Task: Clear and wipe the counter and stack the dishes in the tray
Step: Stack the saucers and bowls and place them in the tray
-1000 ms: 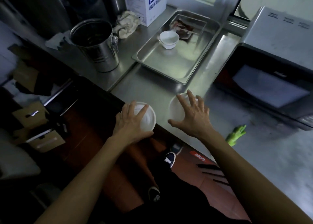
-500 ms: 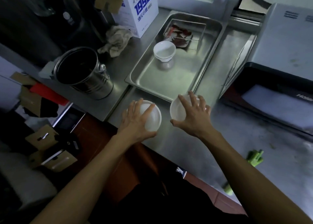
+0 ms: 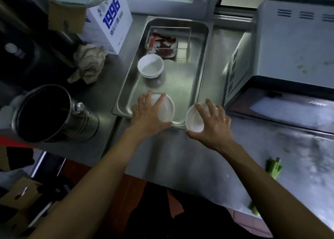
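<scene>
Both hands carried white dishes forward from worktop [image 3: 180, 159] edge: left hand [image 3: 147, 115] gripped plate [image 3: 167, 108] over tray [image 3: 202, 58], right hand [image 3: 214, 125] clutched bowl [image 3: 194, 118] beside it.

Steel counter [image 3: 168, 159] carries: metal tray [image 3: 202, 58] at back centre, microwave [image 3: 289, 58] right, steel pot [image 3: 54, 115] left, crumpled rag [image 3: 90, 61], white box [image 3: 110, 21], green stalks [image 3: 273, 167] near right edge.

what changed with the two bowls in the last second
Both hands carried their bowls from the counter edge toward the tray: the left hand holds its bowl over the near end, the right hand its bowl at the corner. The stacked bowls stayed put.
</scene>
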Tool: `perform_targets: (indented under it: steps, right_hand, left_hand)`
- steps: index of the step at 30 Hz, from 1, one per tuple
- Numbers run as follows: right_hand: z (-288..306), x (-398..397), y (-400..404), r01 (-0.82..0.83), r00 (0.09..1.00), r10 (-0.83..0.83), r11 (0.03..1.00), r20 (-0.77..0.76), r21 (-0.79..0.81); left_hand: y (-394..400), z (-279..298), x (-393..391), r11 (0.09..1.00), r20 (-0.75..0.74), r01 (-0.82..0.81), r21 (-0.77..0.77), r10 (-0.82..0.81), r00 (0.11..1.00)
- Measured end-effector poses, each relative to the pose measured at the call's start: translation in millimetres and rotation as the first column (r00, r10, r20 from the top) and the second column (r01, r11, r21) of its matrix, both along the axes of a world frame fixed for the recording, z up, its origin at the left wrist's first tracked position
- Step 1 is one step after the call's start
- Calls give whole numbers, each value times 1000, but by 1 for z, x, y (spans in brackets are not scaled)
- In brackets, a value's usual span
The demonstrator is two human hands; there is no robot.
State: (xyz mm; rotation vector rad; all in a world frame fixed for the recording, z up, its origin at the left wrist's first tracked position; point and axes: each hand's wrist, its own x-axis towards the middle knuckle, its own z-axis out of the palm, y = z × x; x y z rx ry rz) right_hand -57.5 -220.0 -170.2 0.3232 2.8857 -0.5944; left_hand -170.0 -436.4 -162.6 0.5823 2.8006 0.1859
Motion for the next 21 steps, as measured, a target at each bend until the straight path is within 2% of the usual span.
perform_targets:
  steps: [5, 9, 16, 21]
  right_hand:
    - [3, -11, -12, 163, 986, -164, 987, 38, 7]
    - [3, -20, -26, 256, 966, -257, 966, 25, 24]
    - [-3, -26, -38, 349, 937, -350, 937, 23, 25]
    - [-5, -34, -42, 368, 929, -368, 930, 27, 24]
  left_hand:
    - [13, -22, -49, 991, 40, 116, 69, -119, 992]
    - [24, -41, -77, 978, 95, 203, 42, -207, 974]
    - [28, -73, -93, 955, 181, 297, -2, -291, 939]
    - [27, -80, -96, 945, 170, 325, -19, -318, 933]
